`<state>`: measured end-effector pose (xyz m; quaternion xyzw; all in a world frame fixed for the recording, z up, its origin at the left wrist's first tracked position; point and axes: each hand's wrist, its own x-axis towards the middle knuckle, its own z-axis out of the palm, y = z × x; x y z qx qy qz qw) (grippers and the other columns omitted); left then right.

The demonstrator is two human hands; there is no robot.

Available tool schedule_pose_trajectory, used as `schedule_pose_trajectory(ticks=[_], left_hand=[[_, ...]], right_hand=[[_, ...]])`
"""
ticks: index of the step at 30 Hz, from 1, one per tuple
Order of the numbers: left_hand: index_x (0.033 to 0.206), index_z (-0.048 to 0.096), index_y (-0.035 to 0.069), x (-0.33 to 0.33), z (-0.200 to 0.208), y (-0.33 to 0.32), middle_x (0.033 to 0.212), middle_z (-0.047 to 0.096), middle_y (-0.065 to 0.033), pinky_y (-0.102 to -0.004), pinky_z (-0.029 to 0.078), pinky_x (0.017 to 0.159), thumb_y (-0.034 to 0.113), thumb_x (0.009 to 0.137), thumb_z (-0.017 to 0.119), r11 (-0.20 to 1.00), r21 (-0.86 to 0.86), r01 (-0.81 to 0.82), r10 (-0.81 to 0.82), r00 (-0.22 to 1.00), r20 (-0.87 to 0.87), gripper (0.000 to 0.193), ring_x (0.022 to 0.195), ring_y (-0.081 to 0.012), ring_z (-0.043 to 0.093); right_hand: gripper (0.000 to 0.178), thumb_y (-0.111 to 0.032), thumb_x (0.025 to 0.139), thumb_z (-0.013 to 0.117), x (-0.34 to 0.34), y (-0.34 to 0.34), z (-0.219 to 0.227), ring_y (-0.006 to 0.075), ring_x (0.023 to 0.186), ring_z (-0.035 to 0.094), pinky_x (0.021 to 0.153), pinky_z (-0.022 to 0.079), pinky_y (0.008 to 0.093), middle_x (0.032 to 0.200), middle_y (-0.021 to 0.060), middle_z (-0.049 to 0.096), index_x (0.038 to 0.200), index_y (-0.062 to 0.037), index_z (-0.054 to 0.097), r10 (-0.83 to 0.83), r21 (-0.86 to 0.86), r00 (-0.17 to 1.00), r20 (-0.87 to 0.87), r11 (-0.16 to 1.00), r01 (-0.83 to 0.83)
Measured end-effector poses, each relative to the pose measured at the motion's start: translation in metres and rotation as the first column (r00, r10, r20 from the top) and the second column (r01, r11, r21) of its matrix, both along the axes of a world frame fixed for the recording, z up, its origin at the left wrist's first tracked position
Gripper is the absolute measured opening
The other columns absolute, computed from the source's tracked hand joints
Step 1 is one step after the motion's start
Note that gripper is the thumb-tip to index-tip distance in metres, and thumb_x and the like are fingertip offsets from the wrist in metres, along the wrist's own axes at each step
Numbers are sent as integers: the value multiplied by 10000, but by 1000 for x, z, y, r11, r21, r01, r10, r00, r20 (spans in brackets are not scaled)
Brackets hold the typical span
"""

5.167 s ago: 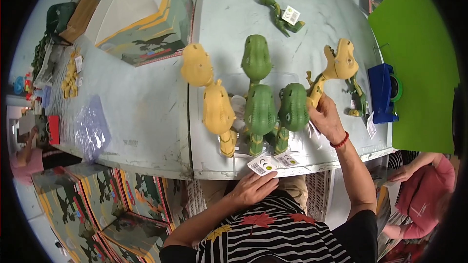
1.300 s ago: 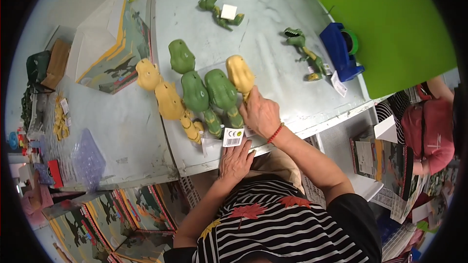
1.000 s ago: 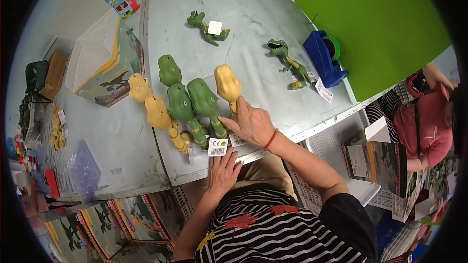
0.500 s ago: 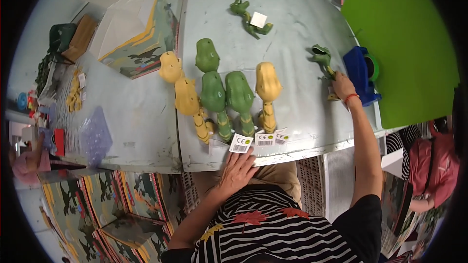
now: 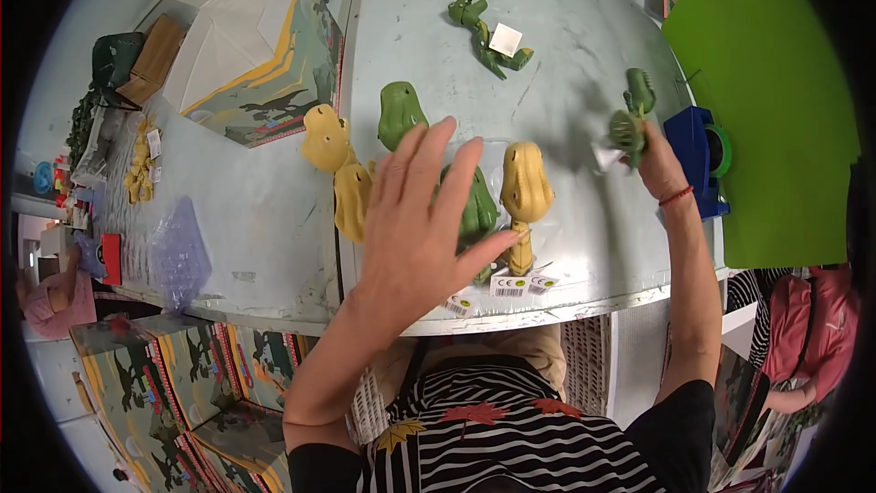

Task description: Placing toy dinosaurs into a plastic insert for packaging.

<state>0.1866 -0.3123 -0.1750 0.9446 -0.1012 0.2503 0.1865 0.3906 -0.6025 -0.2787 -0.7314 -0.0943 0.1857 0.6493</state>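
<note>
My left hand (image 5: pixel 415 228) hovers with fingers spread above a row of toy dinosaurs, partly hiding them. In that row, a yellow dinosaur (image 5: pixel 526 184) lies beside my thumb and a green dinosaur (image 5: pixel 478 210) shows past my fingers. To the left are two more yellow dinosaur heads (image 5: pixel 325 139), and behind my fingertips a green dinosaur head (image 5: pixel 400 111). White tags (image 5: pixel 509 286) hang at the front edge. On the right, my right hand (image 5: pixel 661 164) is closed round a green toy dinosaur (image 5: pixel 641 91), held up and partly blurred; whether it is one toy or two I cannot tell.
A blue tape dispenser (image 5: pixel 690 148) with green tape stands beside my right hand. Farther back lies a green dinosaur (image 5: pixel 484 35) with a white tag. An open printed carton (image 5: pixel 274 82) sits at the left, and a green panel (image 5: pixel 776 128) borders the right.
My left hand has left the tag at the table edge and risen over the row, fingers spread. My right hand has lifted the green dinosaur off the table beside the tape dispenser.
</note>
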Motion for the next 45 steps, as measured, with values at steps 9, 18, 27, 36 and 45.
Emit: schedule_pose_trajectory(ticks=[9, 18, 27, 36, 45], left_hand=[[1160, 523, 15, 9, -15, -2, 1267, 419, -191, -486, 350, 921, 360, 630, 762, 999, 26, 18, -15, 994, -107, 676, 1118, -373, 435], [1092, 567, 107, 31, -22, -13, 1268, 457, -122, -421, 411, 779, 274, 733, 677, 954, 186, 235, -206, 965, -163, 410, 1081, -310, 457], [957, 631, 173, 31, -24, -16, 1204, 545, 0, -324, 406, 686, 209, 791, 567, 961, 186, 206, -174, 969, -176, 181, 986, -217, 500], [932, 647, 218, 27, -25, -12, 1172, 569, 82, -295, 392, 657, 331, 837, 489, 951, 229, 208, -161, 965, -208, 216, 963, -173, 498], [1082, 614, 207, 22, -28, -12, 1263, 502, 19, -345, 420, 768, 435, 779, 530, 937, 277, 214, -144, 957, -252, 389, 1052, -197, 471]], right_hand=[[288, -260, 866, 531, 1, 106, 40, 102, 674, 534, 614, 439, 228, 837, 69, 621, 999, -4, 510, 54, -27, 984, -172, 998, -60], [450, -196, 839, 627, -9, 138, 33, 116, 908, 558, 808, 454, 254, 1006, 81, 599, 1193, 17, 450, 457, 232, 810, -366, 888, -396], [533, -129, 780, 677, 3, 155, 34, 86, 842, 503, 758, 421, 224, 914, 20, 539, 1215, 32, 415, 366, -16, 886, -284, 922, -386], [422, -78, 704, 724, -9, 152, 49, 116, 843, 543, 740, 456, 253, 945, 49, 583, 1030, -19, 463, 420, 57, 781, -463, 893, -446], [506, -154, 680, 661, -28, 155, 24, 197, 648, 580, 652, 474, 304, 736, 110, 592, 1132, -13, 484, 523, -424, 844, -118, 742, -519]])
